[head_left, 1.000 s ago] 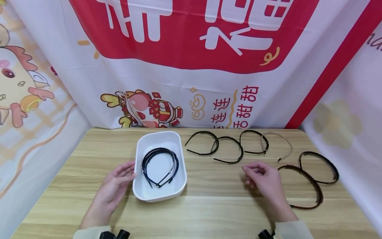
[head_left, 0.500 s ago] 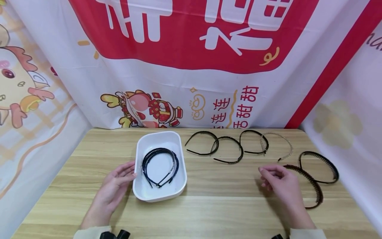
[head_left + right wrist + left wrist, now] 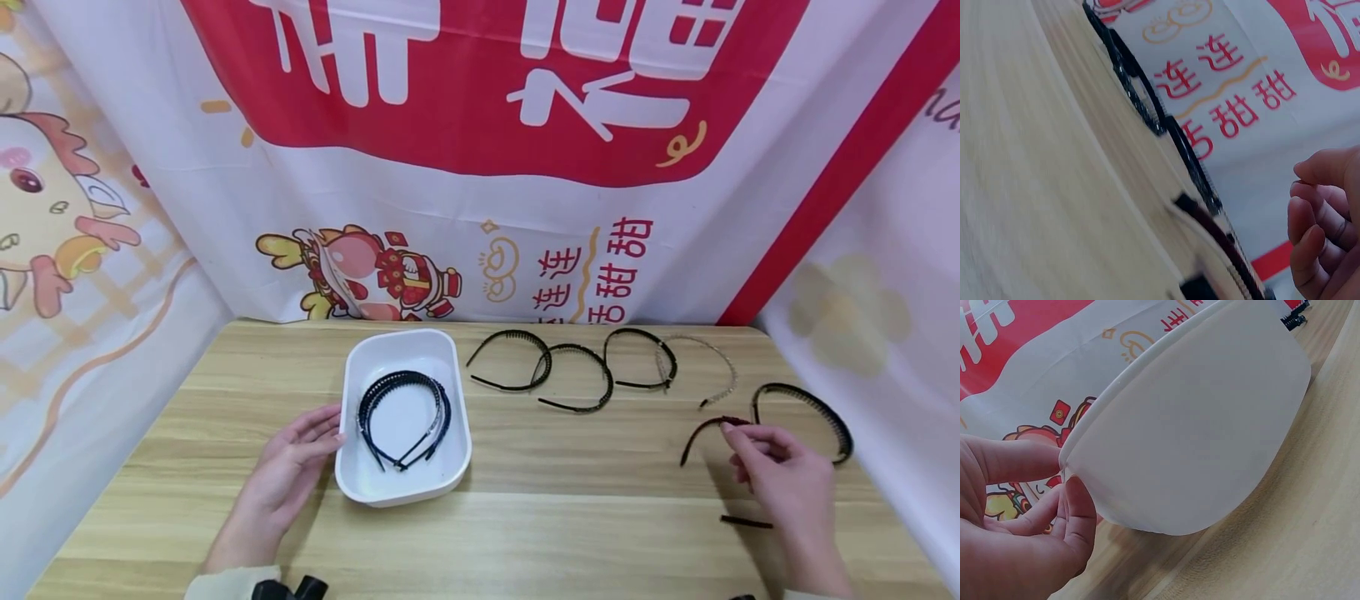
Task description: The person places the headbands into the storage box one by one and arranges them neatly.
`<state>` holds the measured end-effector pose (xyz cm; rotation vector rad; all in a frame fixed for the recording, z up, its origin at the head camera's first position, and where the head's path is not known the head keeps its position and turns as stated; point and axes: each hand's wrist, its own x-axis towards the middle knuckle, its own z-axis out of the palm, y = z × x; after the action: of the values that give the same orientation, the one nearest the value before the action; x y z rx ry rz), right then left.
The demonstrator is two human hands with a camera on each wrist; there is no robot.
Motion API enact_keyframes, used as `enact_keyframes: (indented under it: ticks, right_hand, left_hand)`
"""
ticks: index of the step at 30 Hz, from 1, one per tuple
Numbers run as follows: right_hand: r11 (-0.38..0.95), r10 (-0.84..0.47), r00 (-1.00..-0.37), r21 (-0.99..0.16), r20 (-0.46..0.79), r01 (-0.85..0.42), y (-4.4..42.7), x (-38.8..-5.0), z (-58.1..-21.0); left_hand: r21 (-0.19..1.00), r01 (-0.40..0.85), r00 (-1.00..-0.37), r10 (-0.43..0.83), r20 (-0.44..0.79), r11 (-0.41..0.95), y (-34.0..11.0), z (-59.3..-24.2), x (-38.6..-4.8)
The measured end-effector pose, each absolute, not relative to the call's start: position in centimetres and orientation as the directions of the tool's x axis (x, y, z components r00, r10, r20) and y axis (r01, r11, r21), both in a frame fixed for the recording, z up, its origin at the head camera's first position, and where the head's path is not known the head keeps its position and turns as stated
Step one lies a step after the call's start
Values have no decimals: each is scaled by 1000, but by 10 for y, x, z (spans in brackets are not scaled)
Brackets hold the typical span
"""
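Note:
My left hand (image 3: 292, 462) is at the left side of a white plastic tub (image 3: 401, 493), its thumb and fingers pinching the rim, as the left wrist view shows up close. Several dark headbands (image 3: 397, 379) lie nested inside the tub. On the right, my right hand (image 3: 787, 475) hovers over a dark reddish-brown headband (image 3: 701, 431), with its fingers loosely bent. That headband's two ends show to the left of the hand, while its middle is hidden. In the right wrist view, the fingers (image 3: 1304, 215) hold nothing and are apart from the headbands below.
Toothed black headbands (image 3: 543, 367) (image 3: 607, 387) (image 3: 671, 367) and a thin clear one (image 3: 733, 375) lie along the back of the wooden table (image 3: 540, 517). Another black headband (image 3: 840, 425) lies far right. A printed cloth (image 3: 450, 167) hangs behind.
My right hand has moved right and slightly toward me, coming over the brown headband and uncovering its left end. My left hand and the tub have stayed put.

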<state>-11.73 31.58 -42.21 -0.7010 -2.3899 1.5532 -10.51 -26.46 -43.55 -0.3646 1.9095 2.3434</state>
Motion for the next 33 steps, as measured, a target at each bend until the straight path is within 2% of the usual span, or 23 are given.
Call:
enact_keyframes:
  ticks: [13,21,28,33]
  right_hand:
    - [279,601,-792,-901,-107,333,358,-97,-434]
    - [434,646,-757,-771,-94,466,378,-93,-443]
    - [561,617,-781,-642,-98,524,393,-91,-448]
    - [602,581,-797,-571,-166,558,394,-92,-448]
  left_hand:
    - [951,-219,-968,-72,-239,-221,-265,-434,-104]
    - [951,-216,-969,-72,-236,-220,-264,-432,-103]
    - [951,-231,-965,-74,-250,-208,-263,-431,-104]
    - [951,-228,-966,-72,-247,-208,-264,-433,-104]
